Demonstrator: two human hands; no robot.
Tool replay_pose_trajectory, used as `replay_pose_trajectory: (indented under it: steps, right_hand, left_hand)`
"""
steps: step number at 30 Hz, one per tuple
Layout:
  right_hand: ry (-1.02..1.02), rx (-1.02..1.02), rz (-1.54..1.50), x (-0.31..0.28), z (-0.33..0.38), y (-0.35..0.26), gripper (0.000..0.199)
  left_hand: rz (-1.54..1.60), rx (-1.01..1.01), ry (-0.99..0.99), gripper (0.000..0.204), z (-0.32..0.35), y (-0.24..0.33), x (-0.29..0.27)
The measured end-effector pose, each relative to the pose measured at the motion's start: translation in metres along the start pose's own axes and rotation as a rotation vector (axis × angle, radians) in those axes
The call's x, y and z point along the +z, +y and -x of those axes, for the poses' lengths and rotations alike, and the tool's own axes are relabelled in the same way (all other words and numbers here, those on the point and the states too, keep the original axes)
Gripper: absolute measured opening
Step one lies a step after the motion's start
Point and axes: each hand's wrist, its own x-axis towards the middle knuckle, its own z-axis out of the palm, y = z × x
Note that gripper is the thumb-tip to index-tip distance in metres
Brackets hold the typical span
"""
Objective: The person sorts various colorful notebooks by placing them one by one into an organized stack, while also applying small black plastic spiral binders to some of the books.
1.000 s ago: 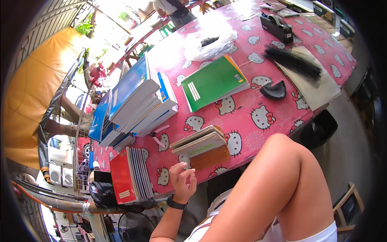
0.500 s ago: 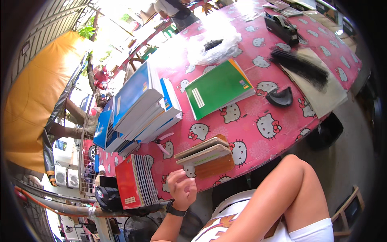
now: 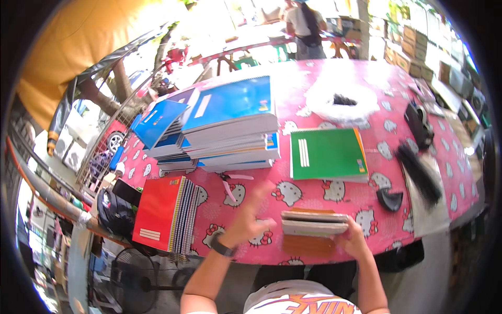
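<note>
At the far left, your red notebooks (image 3: pixel 166 213) lie stacked near the table (image 3: pixel 314 201) edge with their wire spirals turned toward the middle, well apart from your hands, which looks like a sorted pile parked out of the way. Behind them the tall stack of blue notebooks (image 3: pixel 230 123) sits squared, with a smaller fanned blue pile (image 3: pixel 159 125) just beside it on the left, all kept toward the back so the near strip stays free for handling. A pair of pink-handled scissors (image 3: pixel 230 186) lies in front of that stack, within reach. Your left hand (image 3: pixel 250 215) hovers over the table with fingers spread wide and blurred, holding nothing. Just beside it, the small stack of thin books (image 3: pixel 315 224) lies flat at the near edge, right in front of you, resting on a brown sheet (image 3: pixel 309 245). Your right hand (image 3: pixel 354 240) grips its right end, fingers curled around the edge, likely to keep the stack aligned. Beyond it a green notebook (image 3: pixel 328 154) lies alone. Further right sit a black curved piece (image 3: pixel 390 200), a black comb-like bundle (image 3: pixel 418 175) on a pale sheet, and a tape dispenser (image 3: pixel 418 124).
</note>
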Motion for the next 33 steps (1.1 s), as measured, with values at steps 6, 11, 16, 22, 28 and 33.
replay_pose_trajectory:
  steps: [6, 11, 16, 22, 28, 33]
  right_hand:
    - [0.065, 0.028, -0.531, 0.002, 0.0, -0.002, 0.052]
    - [0.039, 0.105, -0.667, -0.004, 0.0, 0.014, 0.046]
    - [0.011, 0.109, -0.642, -0.009, -0.001, 0.01, 0.04]
    - [0.019, 0.125, -0.686, -0.008, 0.001, 0.012, 0.041]
    - [0.008, 0.115, -0.658, -0.007, 0.001, 0.011, 0.041]
    - [0.007, 0.125, -0.639, -0.003, -0.002, 0.006, 0.046]
  left_hand:
    - [-0.11, -0.531, 1.705, 0.065, -0.01, -0.142, -0.277]
    - [0.414, -0.712, 1.366, 0.023, -0.039, -0.177, -0.307]
    - [0.228, -0.859, 1.196, 0.023, -0.087, -0.164, -0.279]
    - [0.198, -0.937, 0.949, 0.028, -0.106, -0.17, -0.274]
    - [-0.005, -0.922, 1.086, 0.035, -0.099, -0.19, -0.291]
    - [-0.372, -0.731, 1.053, 0.049, -0.081, -0.168, -0.267]
